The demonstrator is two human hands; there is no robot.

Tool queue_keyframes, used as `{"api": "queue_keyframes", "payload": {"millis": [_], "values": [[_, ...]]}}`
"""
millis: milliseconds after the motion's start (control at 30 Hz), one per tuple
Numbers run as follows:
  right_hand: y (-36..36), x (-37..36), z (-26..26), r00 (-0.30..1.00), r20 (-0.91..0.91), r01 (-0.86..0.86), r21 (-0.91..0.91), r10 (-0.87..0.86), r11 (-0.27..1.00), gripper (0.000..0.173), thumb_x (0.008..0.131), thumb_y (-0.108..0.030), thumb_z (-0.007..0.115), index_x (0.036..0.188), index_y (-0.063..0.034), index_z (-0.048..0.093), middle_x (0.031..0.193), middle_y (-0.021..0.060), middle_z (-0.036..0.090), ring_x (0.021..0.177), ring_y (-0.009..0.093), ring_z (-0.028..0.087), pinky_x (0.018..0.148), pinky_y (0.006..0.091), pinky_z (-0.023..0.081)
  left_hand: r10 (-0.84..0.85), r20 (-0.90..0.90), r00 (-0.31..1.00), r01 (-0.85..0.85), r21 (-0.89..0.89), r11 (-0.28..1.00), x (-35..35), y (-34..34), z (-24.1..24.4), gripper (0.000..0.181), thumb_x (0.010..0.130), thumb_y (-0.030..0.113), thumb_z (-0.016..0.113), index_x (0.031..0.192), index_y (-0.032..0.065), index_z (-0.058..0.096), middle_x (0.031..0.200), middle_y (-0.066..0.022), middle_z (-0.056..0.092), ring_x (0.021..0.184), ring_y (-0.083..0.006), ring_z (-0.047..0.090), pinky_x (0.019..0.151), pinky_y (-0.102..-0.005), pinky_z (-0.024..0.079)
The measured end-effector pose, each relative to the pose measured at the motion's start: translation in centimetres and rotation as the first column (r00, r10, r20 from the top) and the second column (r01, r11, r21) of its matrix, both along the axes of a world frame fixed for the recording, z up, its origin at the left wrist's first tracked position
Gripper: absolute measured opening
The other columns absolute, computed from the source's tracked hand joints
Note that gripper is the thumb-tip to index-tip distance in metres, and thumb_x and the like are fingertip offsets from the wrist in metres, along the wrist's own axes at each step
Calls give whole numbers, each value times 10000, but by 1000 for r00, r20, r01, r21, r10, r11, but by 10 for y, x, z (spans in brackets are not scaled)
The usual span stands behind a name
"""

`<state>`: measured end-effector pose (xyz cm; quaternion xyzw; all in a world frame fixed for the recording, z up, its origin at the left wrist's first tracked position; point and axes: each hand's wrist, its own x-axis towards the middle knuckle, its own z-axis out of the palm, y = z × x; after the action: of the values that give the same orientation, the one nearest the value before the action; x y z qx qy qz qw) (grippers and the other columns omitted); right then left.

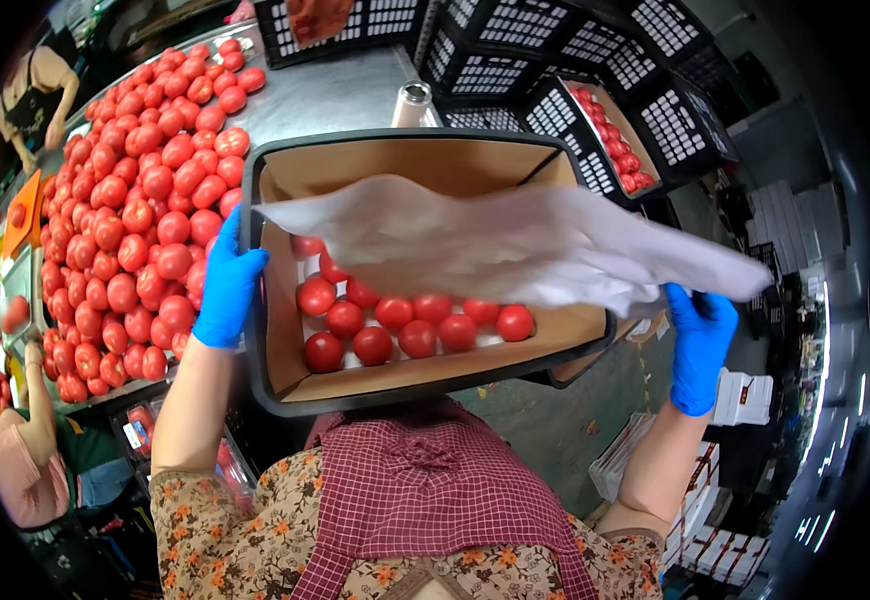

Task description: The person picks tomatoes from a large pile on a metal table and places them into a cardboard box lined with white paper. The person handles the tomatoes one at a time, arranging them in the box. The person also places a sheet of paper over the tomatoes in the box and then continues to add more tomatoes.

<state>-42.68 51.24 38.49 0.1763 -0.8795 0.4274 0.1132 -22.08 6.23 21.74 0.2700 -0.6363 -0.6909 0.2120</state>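
Observation:
A black plastic crate [435,403], lined with brown cardboard [435,154], stands tilted in front of me. Red tomatoes [418,337] sit in rows on its bottom, with white material showing between them. My left hand [226,296], in a blue glove, grips the crate's left rim. Held at its right end by my right hand [699,349], also blue-gloved, a white sheet [480,240] stretches across the crate opening. Motion blurs the sheet, and it hides the tomatoes towards the far side. The sheet's left corner reaches the left rim near my left fingertips.
Loose tomatoes [142,217] are heaped on the metal table [322,101] at left. A bottle [411,105] stands behind the crate. Black crates [525,26] are stacked beyond, near a tomato-filled box [611,139]. Two people [41,90] work at left. White boxes [724,555] are at lower right.

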Motion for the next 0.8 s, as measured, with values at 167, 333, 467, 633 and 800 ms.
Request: {"api": "queue_keyframes", "payload": {"millis": [167,333,467,633,800], "values": [[89,2,2,951,-88,263,-280,-298,923,122,885,-103,724,948,-9,679,753,8,617,591,88,497,545,252,391,11,-48,999,-9,28,1000,-4,9,7,682,786,-11,489,1462,15,404,1362,-87,529,1205,-196,530,1013,-296,426],[208,-10,-25,824,-66,457,-512,-563,728,252,906,-145,704,1128,-34,660,867,20,673,545,80,507,476,240,386,-28,-97,995,26,-15,1000,-6,-8,-20,698,770,-58,466,1460,18,400,1361,-104,537,1208,-222,553,1001,-314,452],[269,-19,-68,727,104,569,-645,-678,511,300,927,-84,653,1216,-12,615,936,54,683,557,85,495,455,253,360,-19,-90,996,19,1,1000,-4,-16,-28,708,755,-52,462,1458,14,398,1359,-111,537,1222,-238,543,1023,-337,444],[325,-58,-140,705,267,576,-756,-656,311,294,954,-67,597,1242,-9,583,961,76,674,613,111,540,469,275,393,-6,13,1000,7,-59,998,-3,-20,-24,691,779,-18,468,1465,18,388,1379,-119,521,1212,-227,548,1023,-331,451],[371,-133,-204,713,376,521,-849,-591,89,228,962,-61,576,1187,-31,598,997,79,669,662,136,578,527,298,441,-61,41,997,64,-72,995,13,-58,-45,707,791,16,468,1489,11,354,1461,-122,459,1313,-248,473,1093,-352,388]]}}
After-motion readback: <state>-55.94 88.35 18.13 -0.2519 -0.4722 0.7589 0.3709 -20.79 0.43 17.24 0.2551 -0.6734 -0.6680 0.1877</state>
